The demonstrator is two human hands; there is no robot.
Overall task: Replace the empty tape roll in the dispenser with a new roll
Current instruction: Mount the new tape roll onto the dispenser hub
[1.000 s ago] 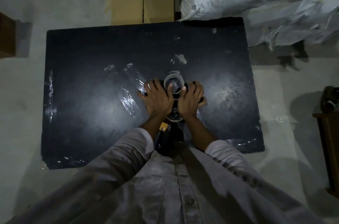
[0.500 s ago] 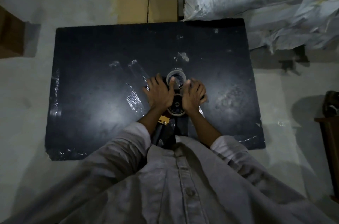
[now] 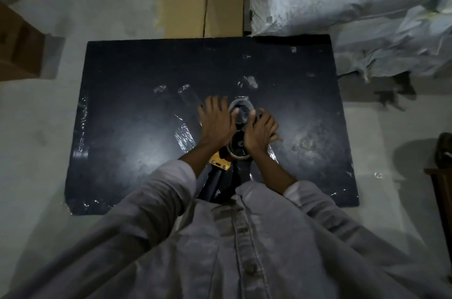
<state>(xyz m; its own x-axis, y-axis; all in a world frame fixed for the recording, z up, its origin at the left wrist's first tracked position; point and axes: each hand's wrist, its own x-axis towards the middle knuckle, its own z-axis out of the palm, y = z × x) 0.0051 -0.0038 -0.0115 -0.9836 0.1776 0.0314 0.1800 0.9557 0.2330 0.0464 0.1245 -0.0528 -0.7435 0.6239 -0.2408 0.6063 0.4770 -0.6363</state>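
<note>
Closest to your shirt, the dispenser (image 3: 221, 166) points away from you over the black table (image 3: 137, 107), its handle at your buttons and its round hub showing bare between your wrists. Just beyond that hub sits the tape roll (image 3: 241, 109), a clear ring standing off the hub, not on it. I cannot tell in this dim light whether it is the spent core or the fresh roll.

Your left hand (image 3: 215, 122) lies with fingers straight and spread beside the roll, its thumb pressing the rim. Your right hand (image 3: 260, 131) is curled round the roll's right side, thumb on the rim.

What could go wrong: if you push the ring at the hub tilted, it will likely bind and seat crooked. A loose tape end could fold onto itself or stick to the table. Old tape scraps (image 3: 183, 134) lie just left of your left hand and could cling to the roll or your sleeve. The cutter is hidden, so mind your fingertips.

Farther off, a cardboard box (image 3: 203, 14) stands against the table's far edge with its flaps shut, so its contents are unseen. Pale sacks (image 3: 342, 5) are piled at the far right, closed as well.
</note>
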